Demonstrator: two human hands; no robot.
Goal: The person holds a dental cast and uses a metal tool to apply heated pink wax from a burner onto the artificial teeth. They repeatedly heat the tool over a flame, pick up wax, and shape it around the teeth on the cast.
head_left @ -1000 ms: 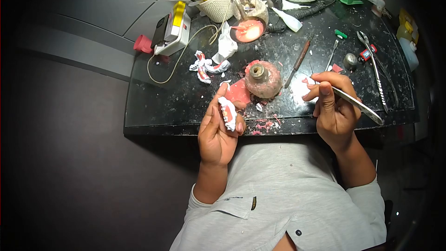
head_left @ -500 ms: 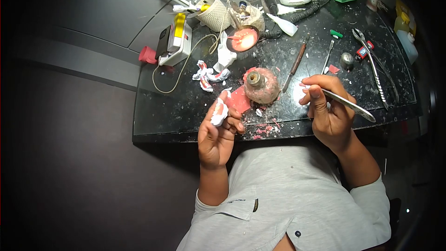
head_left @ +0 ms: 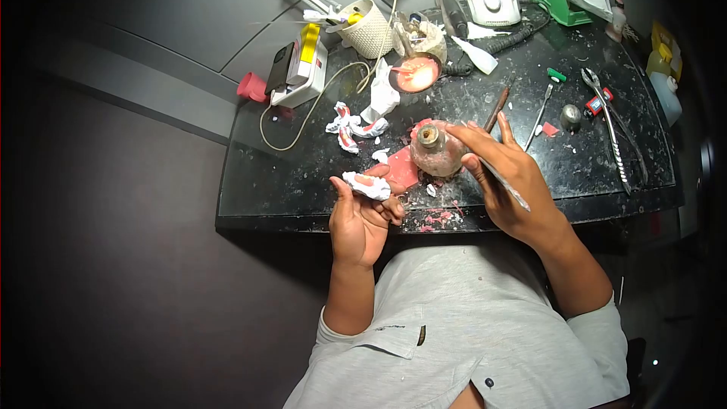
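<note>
Denture cast (head_left: 367,185), 1 white-and-pink piece, sits over the table (head_left: 295,182) front edge, pinched in the left hand (head_left: 362,220) by curled fingers. Just right stands 1 glass spirit lamp (head_left: 435,150). The right hand (head_left: 509,182), fingers outstretched touching it, clamps 1 metal spatula (head_left: 515,195).

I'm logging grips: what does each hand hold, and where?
Left hand holds a white-and-pink dental cast by its edges; right hand holds a metal tool near its forward end.

My left hand (head_left: 362,216) grips a white dental cast (head_left: 366,185); my right hand (head_left: 506,182) holds a metal spatula (head_left: 506,185) beside the burner (head_left: 434,149), near the table's (head_left: 303,189) front edge.
</note>
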